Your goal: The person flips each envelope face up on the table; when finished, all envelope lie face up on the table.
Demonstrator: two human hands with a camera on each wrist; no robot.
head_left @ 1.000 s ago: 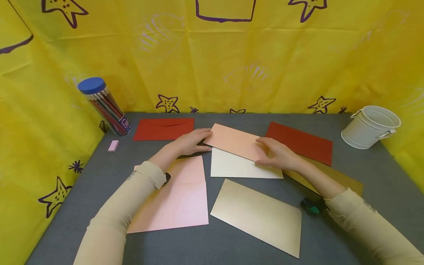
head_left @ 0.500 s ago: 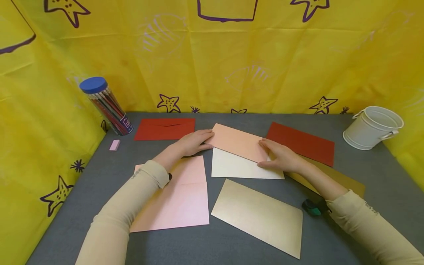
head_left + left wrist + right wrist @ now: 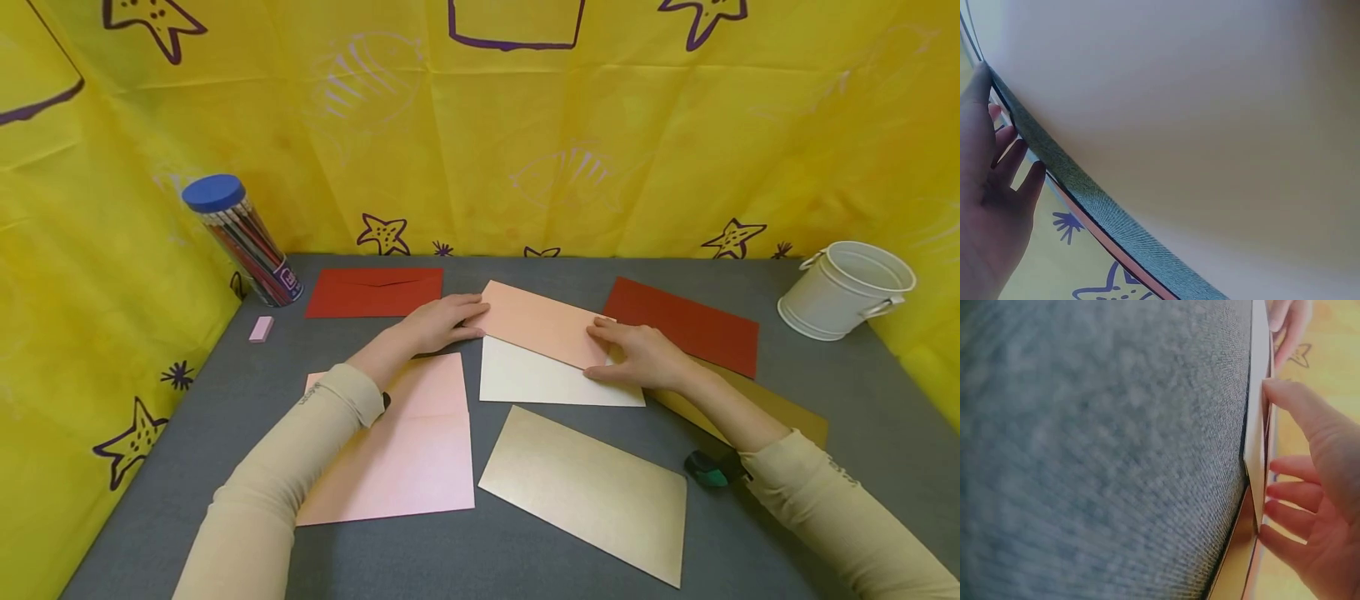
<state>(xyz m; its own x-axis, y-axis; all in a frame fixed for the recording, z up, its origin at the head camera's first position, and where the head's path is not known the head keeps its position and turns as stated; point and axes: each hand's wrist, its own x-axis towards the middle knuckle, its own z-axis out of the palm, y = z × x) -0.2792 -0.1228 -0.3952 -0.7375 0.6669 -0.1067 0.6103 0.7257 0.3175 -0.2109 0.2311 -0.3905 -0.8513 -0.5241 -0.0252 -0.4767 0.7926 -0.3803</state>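
Observation:
In the head view, a peach envelope [image 3: 540, 321] lies slantwise, overlapping the back of a white envelope [image 3: 547, 379]. My left hand [image 3: 438, 323] holds its left end, fingers at the upper side and thumb near the lower corner. At the other end my right hand [image 3: 637, 354] grips it, thumb at the lower edge and fingers over the top. The left wrist view has the left hand's fingertips [image 3: 1035, 172] against a paper edge. Seen from the right wrist, the thumb and fingers [image 3: 1291, 494] are spread along the stacked edges.
A creased pink sheet [image 3: 405, 462] and a pale gold envelope [image 3: 588, 492] lie nearer. Red envelopes lie behind left [image 3: 375, 292] and right [image 3: 686, 325], the latter over a darker gold one [image 3: 780, 404]. Pencil tub [image 3: 243, 242], eraser [image 3: 261, 329] and white bucket [image 3: 843, 292] stand around.
My right hand has shifted slightly rightward along the peach envelope, baring its upper right corner. The left hand keeps its place at the left end. The whole view drifts a little.

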